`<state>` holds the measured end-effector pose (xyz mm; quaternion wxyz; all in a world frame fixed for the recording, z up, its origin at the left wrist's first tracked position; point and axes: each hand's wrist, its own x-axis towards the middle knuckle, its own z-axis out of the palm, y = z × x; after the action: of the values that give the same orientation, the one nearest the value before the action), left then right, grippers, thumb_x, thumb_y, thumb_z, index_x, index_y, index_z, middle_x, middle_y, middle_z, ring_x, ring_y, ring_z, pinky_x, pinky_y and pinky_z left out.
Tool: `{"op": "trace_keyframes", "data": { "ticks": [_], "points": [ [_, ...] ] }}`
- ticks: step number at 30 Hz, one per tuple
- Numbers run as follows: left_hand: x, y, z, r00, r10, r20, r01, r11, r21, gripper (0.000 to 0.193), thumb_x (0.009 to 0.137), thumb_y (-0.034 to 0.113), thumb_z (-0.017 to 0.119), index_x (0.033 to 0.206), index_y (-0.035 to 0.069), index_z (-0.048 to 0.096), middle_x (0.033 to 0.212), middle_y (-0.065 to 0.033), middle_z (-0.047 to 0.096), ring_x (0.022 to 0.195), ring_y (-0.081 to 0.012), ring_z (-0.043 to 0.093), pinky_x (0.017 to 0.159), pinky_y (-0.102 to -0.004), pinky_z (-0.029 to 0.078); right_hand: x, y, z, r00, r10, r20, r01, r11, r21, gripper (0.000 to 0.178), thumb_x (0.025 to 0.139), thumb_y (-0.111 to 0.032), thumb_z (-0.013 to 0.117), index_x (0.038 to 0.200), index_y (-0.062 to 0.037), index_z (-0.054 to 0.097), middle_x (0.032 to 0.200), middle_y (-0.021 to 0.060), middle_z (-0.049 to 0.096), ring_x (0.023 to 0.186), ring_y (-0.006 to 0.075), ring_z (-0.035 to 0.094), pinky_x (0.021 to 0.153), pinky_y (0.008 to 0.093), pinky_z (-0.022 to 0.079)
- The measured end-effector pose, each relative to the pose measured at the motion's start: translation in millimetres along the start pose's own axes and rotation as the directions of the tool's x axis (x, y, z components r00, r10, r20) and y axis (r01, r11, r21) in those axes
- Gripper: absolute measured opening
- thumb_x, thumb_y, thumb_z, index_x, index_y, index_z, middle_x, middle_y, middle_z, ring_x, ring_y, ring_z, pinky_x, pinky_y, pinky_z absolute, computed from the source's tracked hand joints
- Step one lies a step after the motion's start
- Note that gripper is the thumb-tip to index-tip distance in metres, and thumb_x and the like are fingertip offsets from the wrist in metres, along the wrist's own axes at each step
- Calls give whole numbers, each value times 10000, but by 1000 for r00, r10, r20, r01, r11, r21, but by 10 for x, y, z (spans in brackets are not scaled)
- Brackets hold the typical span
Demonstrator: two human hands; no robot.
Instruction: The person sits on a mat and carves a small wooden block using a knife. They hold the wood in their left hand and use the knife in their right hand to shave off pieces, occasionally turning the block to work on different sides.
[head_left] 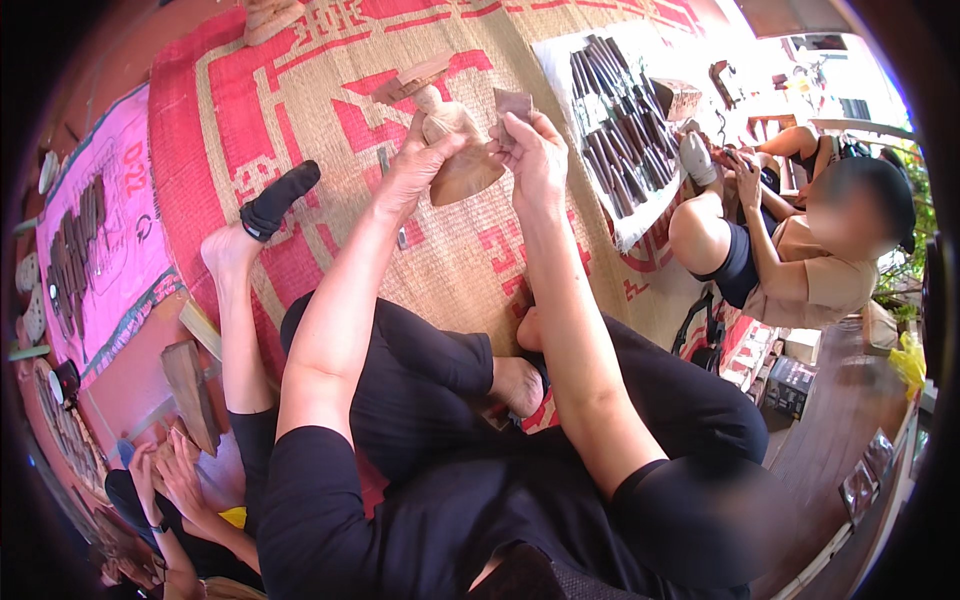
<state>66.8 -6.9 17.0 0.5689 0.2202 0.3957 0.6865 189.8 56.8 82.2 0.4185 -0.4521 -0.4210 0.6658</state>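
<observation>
My left hand (418, 160) is closed around a pale carved wooden figure (440, 120), held above the woven mat. The figure has a broad, flat hat-like top (412, 82) and a wide brown base (468, 180). My right hand (536, 150) pinches a small brown square of sandpaper (515, 101) between thumb and fingers, just right of the figure. Whether the right fingertips touch the base's edge, I cannot tell. Partly behind my left forearm, a thin metal tool (402, 238) lies on the mat.
Many chisels (620, 120) lie in rows on white cloth at right, others (75, 245) on a pink cloth at left. A person (800, 240) sits at right; another person's hands (175, 475) show lower left. A leg with black footwear (280, 200) stretches over the red-patterned mat (300, 110).
</observation>
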Motion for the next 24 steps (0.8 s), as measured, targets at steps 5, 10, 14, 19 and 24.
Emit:
{"op": "trace_keyframes", "data": {
  "ticks": [5, 10, 14, 19, 24],
  "points": [
    [10, 49, 174, 996, -54, -65, 62, 990, 128, 726, 873, 221, 679, 1420, 108, 216, 1210, -87, 545, 1124, -174, 556, 998, -348, 449, 85, -109, 193, 999, -32, 33, 38, 982, -187, 136, 850, -79, 604, 937, 24, 587, 641, 74, 618, 480, 110, 544, 438, 235, 425],
    [70, -226, 67, 987, 154, -47, -139, 963, 231, 698, 895, 270, 653, 1423, 155, 212, 1196, -65, 582, 1118, -164, 575, 930, -311, 477, 177, 7, 445, 995, -28, 94, 44, 985, -166, 140, 840, -62, 574, 951, 21, 586, 677, 87, 636, 507, 97, 569, 444, 236, 446],
    [135, -431, -125, 969, 229, -95, -148, 842, 519, 567, 872, 296, 644, 1318, 179, 315, 1076, -57, 611, 1028, -180, 608, 835, -302, 485, 14, 25, 681, 999, -33, -15, 26, 937, -348, 159, 831, -8, 518, 973, 19, 586, 731, 95, 665, 514, 91, 581, 475, 255, 483],
    [-15, -296, 40, 940, 332, -75, -161, 627, 762, 352, 908, 395, 561, 1092, 116, 451, 973, -8, 583, 923, -141, 589, 762, -277, 473, -219, 227, 621, 966, -252, 59, 257, 906, -335, 207, 842, -26, 503, 1018, -2, 609, 779, 143, 678, 662, 196, 659, 674, 343, 519],
    [-3, -256, -12, 965, 159, -209, -91, 949, 303, 596, 851, 479, 610, 1205, 56, 385, 1032, -43, 595, 925, -196, 614, 759, -318, 486, -456, 247, 572, 875, -368, 314, 482, 708, -516, 189, 820, -18, 523, 982, 27, 608, 741, 123, 646, 637, 190, 638, 577, 328, 505]
  ]
}}
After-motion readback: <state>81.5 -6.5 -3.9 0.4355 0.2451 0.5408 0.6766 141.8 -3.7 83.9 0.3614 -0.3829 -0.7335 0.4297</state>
